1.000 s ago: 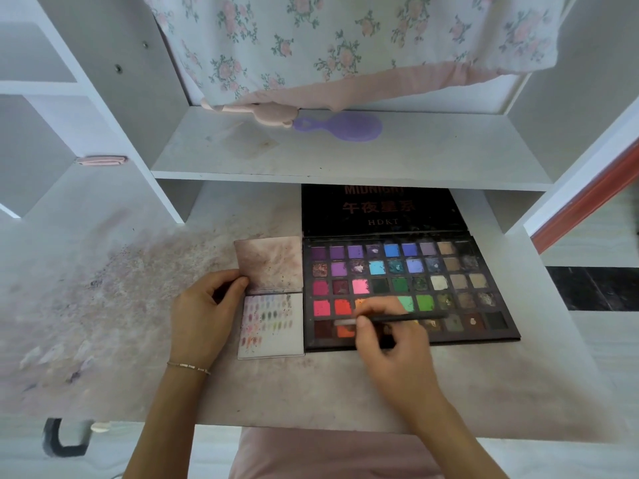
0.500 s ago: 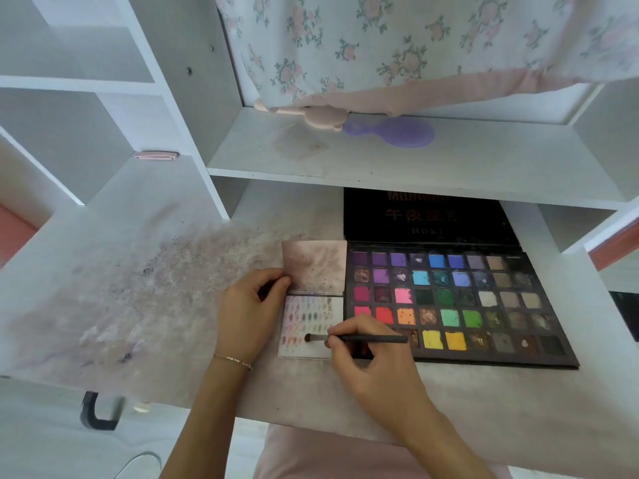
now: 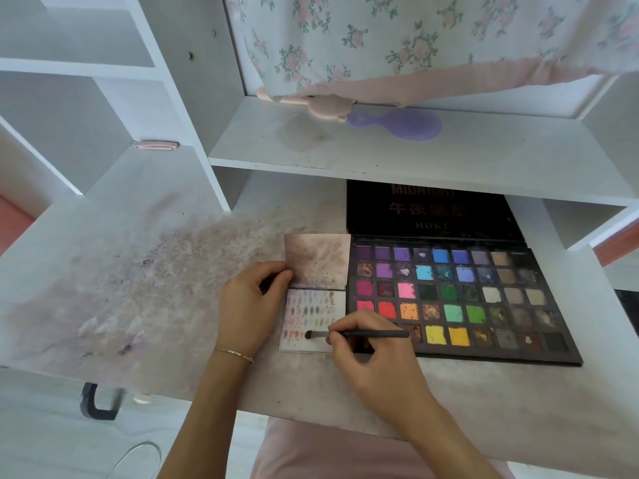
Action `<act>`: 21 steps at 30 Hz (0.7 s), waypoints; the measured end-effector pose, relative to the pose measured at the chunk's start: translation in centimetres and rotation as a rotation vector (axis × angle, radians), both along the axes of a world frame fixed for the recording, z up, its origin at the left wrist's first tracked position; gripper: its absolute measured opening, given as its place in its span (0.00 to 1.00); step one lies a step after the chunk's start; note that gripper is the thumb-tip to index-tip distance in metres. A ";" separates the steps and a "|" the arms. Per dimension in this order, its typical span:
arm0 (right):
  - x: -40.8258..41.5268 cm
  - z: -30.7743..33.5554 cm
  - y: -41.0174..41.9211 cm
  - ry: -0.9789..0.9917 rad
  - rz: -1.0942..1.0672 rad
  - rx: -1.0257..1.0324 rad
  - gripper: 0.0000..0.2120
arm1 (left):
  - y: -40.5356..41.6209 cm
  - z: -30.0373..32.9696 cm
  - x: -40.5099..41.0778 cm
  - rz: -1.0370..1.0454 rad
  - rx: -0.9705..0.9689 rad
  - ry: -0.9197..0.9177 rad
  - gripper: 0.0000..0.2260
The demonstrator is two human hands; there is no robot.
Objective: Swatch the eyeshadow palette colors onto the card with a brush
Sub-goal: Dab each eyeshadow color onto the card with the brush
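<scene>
This looks like a home, most likely a bedroom corner used as a dressing or vanity spot. A white desk [image 3: 145, 236] with built-in cubby shelves [image 3: 103, 63] fills the view, its top smudged with old makeup powder. On the shelf [image 3: 449, 157] above lie a purple hairbrush [image 3: 401, 124] and a pink one [image 3: 325, 107] (half tucked under cloth). A floral curtain [image 3: 415, 39] with a pink hem hangs behind. An open eyeshadow palette [image 3: 456, 299] lies on the desk.
</scene>
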State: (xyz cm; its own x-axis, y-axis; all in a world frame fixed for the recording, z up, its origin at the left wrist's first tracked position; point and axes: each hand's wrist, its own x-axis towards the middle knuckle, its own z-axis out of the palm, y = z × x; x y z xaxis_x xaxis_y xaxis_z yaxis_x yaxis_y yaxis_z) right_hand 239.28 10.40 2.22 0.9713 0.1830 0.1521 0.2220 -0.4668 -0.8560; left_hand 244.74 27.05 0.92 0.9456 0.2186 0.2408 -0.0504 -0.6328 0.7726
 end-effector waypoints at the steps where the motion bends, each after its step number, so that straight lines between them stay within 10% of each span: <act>1: 0.0 0.0 0.0 -0.001 -0.005 0.000 0.05 | 0.0 0.0 0.0 0.001 0.002 0.000 0.05; 21: 0.1 0.0 -0.2 0.021 0.026 -0.009 0.02 | -0.1 0.1 -0.1 0.000 -0.002 -0.007 0.05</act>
State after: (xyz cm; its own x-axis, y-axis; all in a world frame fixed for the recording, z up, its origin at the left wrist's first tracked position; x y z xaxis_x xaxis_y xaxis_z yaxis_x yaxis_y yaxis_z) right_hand 239.35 10.18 2.20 0.9691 0.2096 0.1301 0.2163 -0.4684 -0.8567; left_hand 244.68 26.95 1.02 0.9440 0.2192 0.2467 -0.0556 -0.6312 0.7736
